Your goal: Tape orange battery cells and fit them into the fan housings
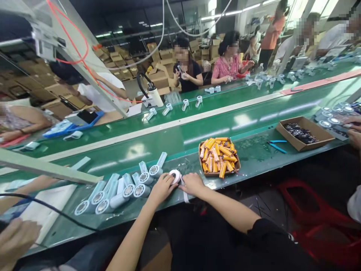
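At the near edge of the bench, a white ring-shaped roll of tape (175,175) sits between my two hands. My left hand (164,187) is closed on its left side. The fingers of my right hand (193,184) are curled at the roll's right, and a pale strip (185,197) hangs below them over the bench edge. My fingertips partly hide the roll. Just left of my left hand lie several light-blue handheld fan bodies (129,190) with round heads. To the right of my right hand, a box of orange-wrapped batteries (218,156) with wires stands on the bench.
A green conveyor belt (158,139) runs beyond the bench, with fan bodies along its far side. Cutters with blue handles (278,146) and a cardboard box (306,133) of small dark parts lie at right. Co-workers sit around; a person's hand (19,235) shows at lower left.
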The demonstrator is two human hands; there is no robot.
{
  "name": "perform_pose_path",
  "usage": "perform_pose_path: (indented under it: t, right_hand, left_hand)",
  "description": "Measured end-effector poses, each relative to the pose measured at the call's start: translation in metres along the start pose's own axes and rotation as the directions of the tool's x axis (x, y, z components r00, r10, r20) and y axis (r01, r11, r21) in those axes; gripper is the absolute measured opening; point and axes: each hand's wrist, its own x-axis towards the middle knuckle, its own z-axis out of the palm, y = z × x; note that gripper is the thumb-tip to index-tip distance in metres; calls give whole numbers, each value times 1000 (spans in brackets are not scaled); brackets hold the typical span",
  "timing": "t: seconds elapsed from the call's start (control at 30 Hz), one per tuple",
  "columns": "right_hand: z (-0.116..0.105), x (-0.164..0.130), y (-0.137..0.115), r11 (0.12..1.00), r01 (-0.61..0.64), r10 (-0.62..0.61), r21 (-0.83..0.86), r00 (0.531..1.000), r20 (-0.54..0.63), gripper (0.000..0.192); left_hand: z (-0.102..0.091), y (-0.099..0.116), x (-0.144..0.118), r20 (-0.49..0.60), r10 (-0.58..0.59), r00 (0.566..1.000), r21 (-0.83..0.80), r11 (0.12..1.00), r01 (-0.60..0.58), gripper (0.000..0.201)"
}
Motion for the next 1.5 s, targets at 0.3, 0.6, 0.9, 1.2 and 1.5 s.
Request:
perform_pose_path:
  t: [0.3,0.6,0.9,1.2,1.5]
  right_hand:
    - [-29,-116,77,836,443,-529,324,808,260,35]
    - [-164,-70,172,989,-132,105,-64,941,-322,31]
    - [-177,-63,167,914,47,153,402,879,-451,26]
    - [-123,-74,93,638,657,-1,402,523,-853,28]
    - [-105,-74,82,587,721,-132,367,533,-835,49]
  left_hand:
    - [36,-11,-30,-258,36,965,20,999,-32,22]
    - [18,46,5,-636,28,771,-117,984,-132,34]
    - [-32,83,48,-632,220,743,-173,894,-412,34]
    - [-69,106,27,-534,352,769,-247,805,-540,46]
    - [-76,116,23,-535,392,748,-207,798,-566,38]
